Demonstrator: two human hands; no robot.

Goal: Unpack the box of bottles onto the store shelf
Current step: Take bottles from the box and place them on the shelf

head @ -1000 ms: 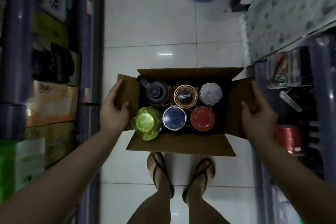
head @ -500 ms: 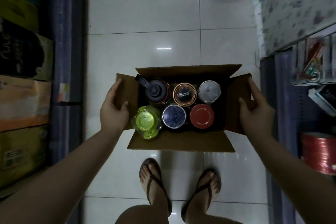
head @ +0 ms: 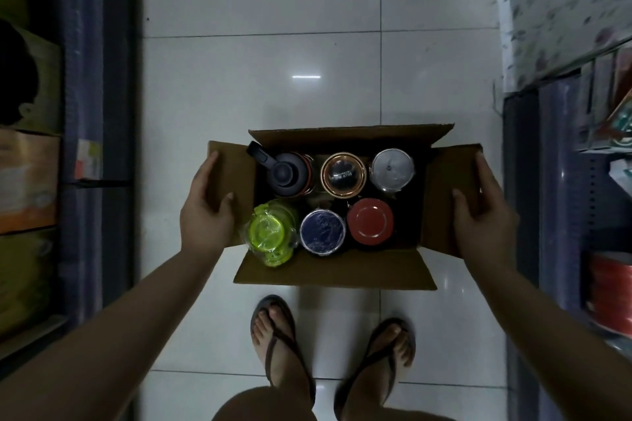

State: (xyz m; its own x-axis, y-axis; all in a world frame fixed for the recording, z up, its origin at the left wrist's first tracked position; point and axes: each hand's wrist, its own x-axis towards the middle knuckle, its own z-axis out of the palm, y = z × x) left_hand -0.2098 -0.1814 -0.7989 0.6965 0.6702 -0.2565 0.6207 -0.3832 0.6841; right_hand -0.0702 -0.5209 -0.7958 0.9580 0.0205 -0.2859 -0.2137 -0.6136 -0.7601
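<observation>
An open cardboard box (head: 335, 271) hangs in front of me above the white tiled floor, its four flaps spread out. My left hand (head: 207, 212) grips the left flap and my right hand (head: 484, 212) grips the right flap. Several bottles stand upright inside, seen from above: a dark one with a handle (head: 289, 173), a copper-rimmed one (head: 343, 175), a silver-lidded one (head: 392, 168), a lime green one (head: 270, 237), a blue-capped one (head: 322, 231) and a red-capped one (head: 370, 225).
Store shelves line both sides of the narrow aisle: a left shelf (head: 99, 113) with cartons (head: 27, 181), and a right shelf (head: 561, 181) with a red roll (head: 612, 290) and packaged goods. My sandalled feet (head: 284, 345) stand just behind the box.
The view has moved forward along the aisle; the blue ball at the far end has left the frame. My hands keep the same hold on the box flaps.
</observation>
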